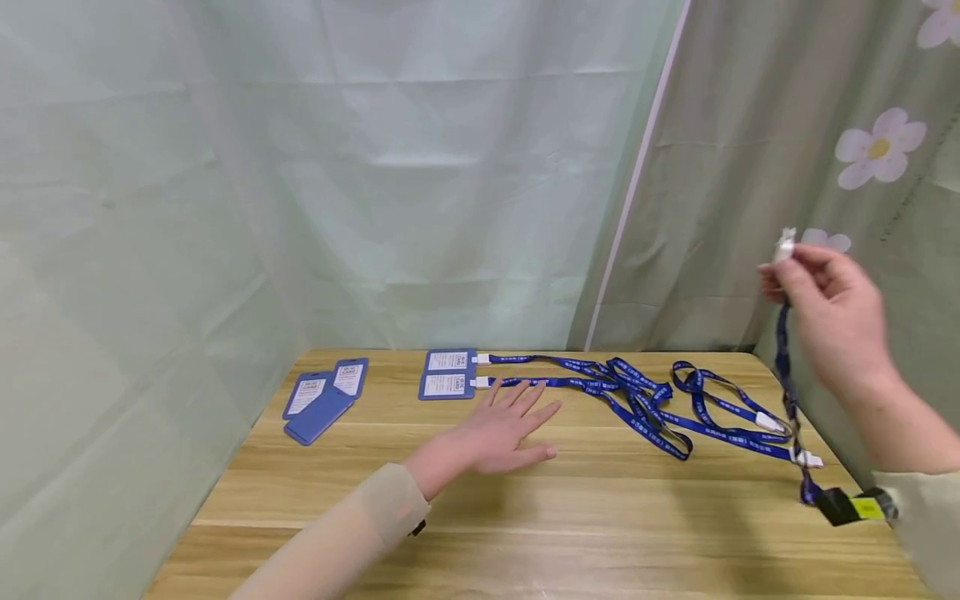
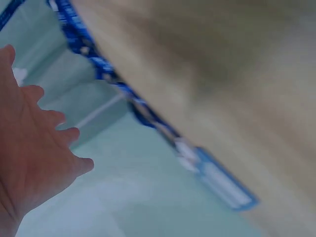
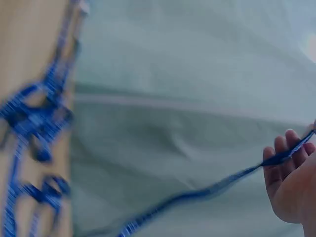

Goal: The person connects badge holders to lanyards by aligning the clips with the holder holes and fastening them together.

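Observation:
Raised at the right, my right hand [image 1: 836,312] pinches the white clip [image 1: 784,246] of a dark blue lanyard [image 1: 786,367], whose strap hangs toward the table. In the right wrist view the strap [image 3: 197,193] runs out from the curled fingers [image 3: 282,148]. My left hand [image 1: 498,433] is spread with its fingers straight, over the table near two blue badge holders. The upper badge holder [image 1: 450,360] and lower badge holder [image 1: 447,386] lie side by side, each joined to a lanyard [image 1: 551,382]. In the left wrist view the left palm [image 2: 37,153] holds nothing.
Three loose blue badge holders [image 1: 321,417] overlap at the table's left. Blue lanyards [image 1: 701,425] lie tangled at the right, with white clips [image 1: 770,422]. The wooden table [image 1: 570,533] is bordered by a pale green curtain [image 1: 420,208] behind and at both sides.

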